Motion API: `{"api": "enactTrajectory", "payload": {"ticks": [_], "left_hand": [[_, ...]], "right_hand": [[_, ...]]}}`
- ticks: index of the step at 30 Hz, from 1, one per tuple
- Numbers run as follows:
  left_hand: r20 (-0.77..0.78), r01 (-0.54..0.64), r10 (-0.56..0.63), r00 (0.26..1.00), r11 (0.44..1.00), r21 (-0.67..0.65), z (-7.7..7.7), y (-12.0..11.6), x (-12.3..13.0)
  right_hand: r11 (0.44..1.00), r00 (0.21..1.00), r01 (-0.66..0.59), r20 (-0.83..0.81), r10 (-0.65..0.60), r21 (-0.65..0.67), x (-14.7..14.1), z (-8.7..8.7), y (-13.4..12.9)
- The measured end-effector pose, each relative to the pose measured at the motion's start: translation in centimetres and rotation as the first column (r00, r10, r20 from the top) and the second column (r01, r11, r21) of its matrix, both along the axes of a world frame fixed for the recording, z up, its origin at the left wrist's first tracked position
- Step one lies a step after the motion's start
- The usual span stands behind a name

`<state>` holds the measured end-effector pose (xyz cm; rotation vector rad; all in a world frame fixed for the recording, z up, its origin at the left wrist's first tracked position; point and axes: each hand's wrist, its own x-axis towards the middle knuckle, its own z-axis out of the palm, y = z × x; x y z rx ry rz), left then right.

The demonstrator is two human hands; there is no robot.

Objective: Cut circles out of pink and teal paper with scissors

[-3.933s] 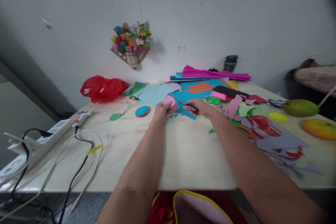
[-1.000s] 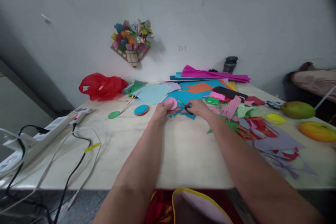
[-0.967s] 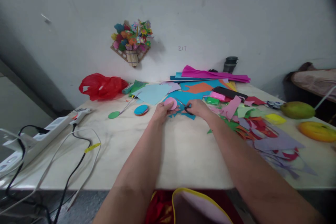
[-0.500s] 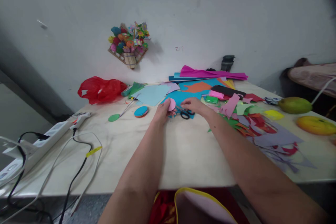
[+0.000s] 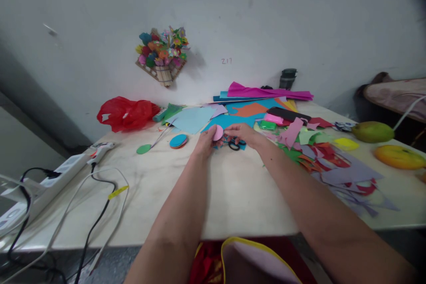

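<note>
A small pink paper disc [image 5: 217, 133] is pinched in my left hand [image 5: 209, 138], above the middle of the table. Just right of the disc is my right hand [image 5: 242, 132], its fingertips near the disc's edge; what they hold, if anything, is too small to make out. Under the right hand lie scissors with black handles [image 5: 234, 145], partly hidden by the fingers. A stack of round papers, blue on top [image 5: 179, 140], rests to the left. Beyond it is a green disc [image 5: 143, 149] with a thin strip beside it.
Paper scraps [image 5: 346, 171], two mangoes [image 5: 372, 132] and a black phone [image 5: 289, 115] are on the right. Coloured sheets [image 5: 193, 120] lie behind my hands. At the left are a red plastic bag [image 5: 128, 113], a power strip [image 5: 43, 186] and loose cables.
My right hand has moved left, closer to the pink disc, and now covers more of the scissors. My left hand still holds the disc in nearly the same place.
</note>
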<state>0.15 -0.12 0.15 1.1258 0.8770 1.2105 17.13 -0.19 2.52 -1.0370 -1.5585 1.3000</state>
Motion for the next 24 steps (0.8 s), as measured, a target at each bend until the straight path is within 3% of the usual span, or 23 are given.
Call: {"api": "enactTrajectory", "payload": {"ticks": [24], "left_hand": [[0.003, 0.020, -0.020, 1.000, 1.000, -0.007, -0.06, 0.04, 0.11]], "right_hand": [[0.999, 0.999, 0.043, 0.011, -0.043, 0.007, -0.35, -0.48, 0.25]]}}
